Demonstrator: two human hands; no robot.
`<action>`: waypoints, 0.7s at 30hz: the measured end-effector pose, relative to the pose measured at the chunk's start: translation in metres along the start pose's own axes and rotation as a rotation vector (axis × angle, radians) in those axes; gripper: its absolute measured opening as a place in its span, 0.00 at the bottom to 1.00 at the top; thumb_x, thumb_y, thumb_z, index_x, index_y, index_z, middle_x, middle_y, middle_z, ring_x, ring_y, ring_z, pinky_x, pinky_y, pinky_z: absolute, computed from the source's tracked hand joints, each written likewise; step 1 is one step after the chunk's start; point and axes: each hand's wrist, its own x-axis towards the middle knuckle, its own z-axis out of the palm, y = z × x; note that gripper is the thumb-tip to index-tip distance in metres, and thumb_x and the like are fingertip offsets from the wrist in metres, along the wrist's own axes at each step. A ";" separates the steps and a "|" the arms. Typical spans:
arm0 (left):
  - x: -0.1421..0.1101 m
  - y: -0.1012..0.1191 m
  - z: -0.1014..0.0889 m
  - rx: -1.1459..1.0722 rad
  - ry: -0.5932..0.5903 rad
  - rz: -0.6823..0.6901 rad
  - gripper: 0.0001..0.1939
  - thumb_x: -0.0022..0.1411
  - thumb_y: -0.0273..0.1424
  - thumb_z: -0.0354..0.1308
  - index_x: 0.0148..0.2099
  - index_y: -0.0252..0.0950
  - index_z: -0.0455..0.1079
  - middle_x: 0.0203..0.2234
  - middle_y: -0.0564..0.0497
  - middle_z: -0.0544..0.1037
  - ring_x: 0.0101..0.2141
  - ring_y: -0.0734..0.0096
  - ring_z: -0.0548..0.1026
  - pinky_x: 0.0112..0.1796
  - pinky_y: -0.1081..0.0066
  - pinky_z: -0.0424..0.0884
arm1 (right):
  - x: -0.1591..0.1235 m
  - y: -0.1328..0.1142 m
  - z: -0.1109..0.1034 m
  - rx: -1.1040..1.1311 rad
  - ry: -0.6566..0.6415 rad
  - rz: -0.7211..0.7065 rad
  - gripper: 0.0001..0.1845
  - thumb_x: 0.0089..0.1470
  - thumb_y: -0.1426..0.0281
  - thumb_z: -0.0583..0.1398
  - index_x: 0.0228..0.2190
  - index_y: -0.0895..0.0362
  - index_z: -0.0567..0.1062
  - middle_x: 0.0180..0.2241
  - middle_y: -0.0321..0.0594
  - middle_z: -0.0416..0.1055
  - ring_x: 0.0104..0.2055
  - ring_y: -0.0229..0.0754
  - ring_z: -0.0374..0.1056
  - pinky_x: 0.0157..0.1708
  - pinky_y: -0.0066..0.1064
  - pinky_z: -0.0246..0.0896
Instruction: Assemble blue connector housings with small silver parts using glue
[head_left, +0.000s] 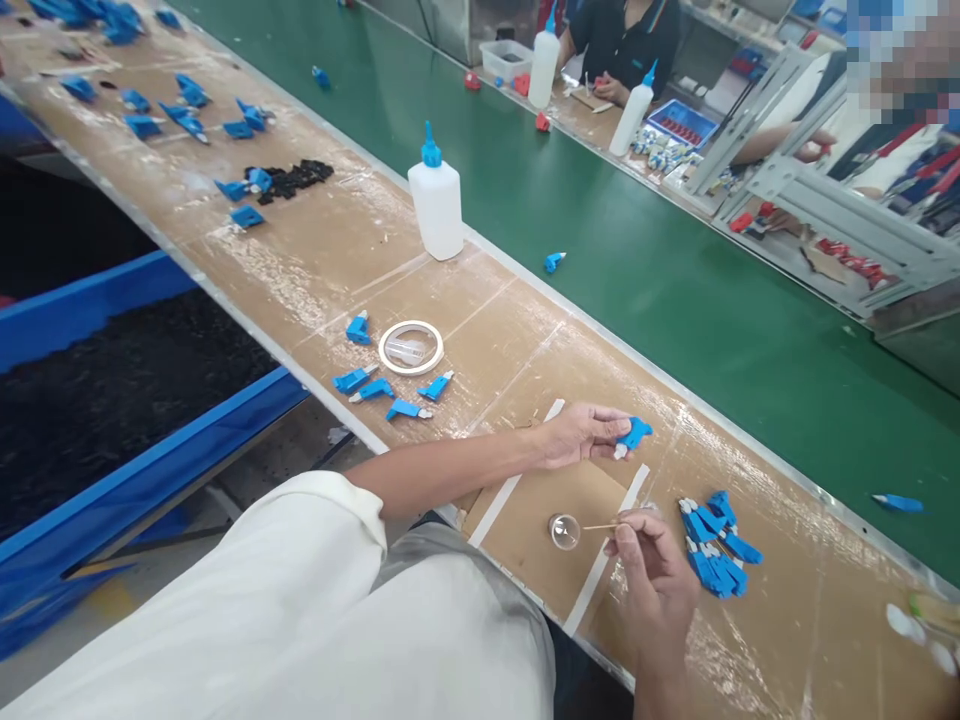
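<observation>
My left hand (581,436) pinches a small blue plastic part (636,433) with a whitish tip, held above a cardboard sheet (525,520). In my right hand (656,570) is a thin wooden stick (600,526), gripped between thumb and fingers. The stick's far end points at a small clear round cup (564,532) on the cardboard; whether it touches the rim I cannot tell. To the right of my right hand lies a pile of similar blue parts (716,560). Several more blue parts (407,409) lie near a roll of white tape (411,348).
A white squeeze bottle (437,205) with a blue cap stands by the green conveyor belt (510,180), which carries a few blue parts. Black pieces (296,180) lie farther left. A blue bin (150,370) of black material sits below the table. Co-workers (626,50) sit across the belt.
</observation>
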 end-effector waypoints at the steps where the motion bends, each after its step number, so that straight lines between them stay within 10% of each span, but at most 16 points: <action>1: -0.003 -0.002 0.002 0.005 -0.030 -0.021 0.23 0.51 0.40 0.75 0.43 0.29 0.78 0.31 0.48 0.80 0.30 0.76 0.78 0.36 0.76 0.72 | 0.003 -0.001 0.000 0.101 0.055 0.032 0.09 0.60 0.61 0.64 0.32 0.54 0.77 0.30 0.38 0.71 0.27 0.39 0.67 0.26 0.31 0.64; 9: -0.015 -0.004 0.013 0.033 -0.130 -0.108 0.29 0.45 0.44 0.78 0.44 0.29 0.79 0.30 0.49 0.79 0.29 0.77 0.76 0.35 0.75 0.71 | 0.028 -0.025 0.006 0.232 0.448 -0.143 0.07 0.57 0.66 0.67 0.32 0.55 0.76 0.32 0.37 0.71 0.30 0.37 0.69 0.29 0.31 0.66; 21: -0.014 -0.007 0.011 0.046 -0.176 -0.145 0.32 0.45 0.45 0.77 0.46 0.28 0.80 0.31 0.47 0.80 0.30 0.76 0.76 0.38 0.73 0.72 | 0.039 -0.023 0.017 -0.076 0.513 -0.448 0.04 0.61 0.68 0.64 0.34 0.55 0.74 0.30 0.36 0.72 0.30 0.41 0.70 0.29 0.37 0.67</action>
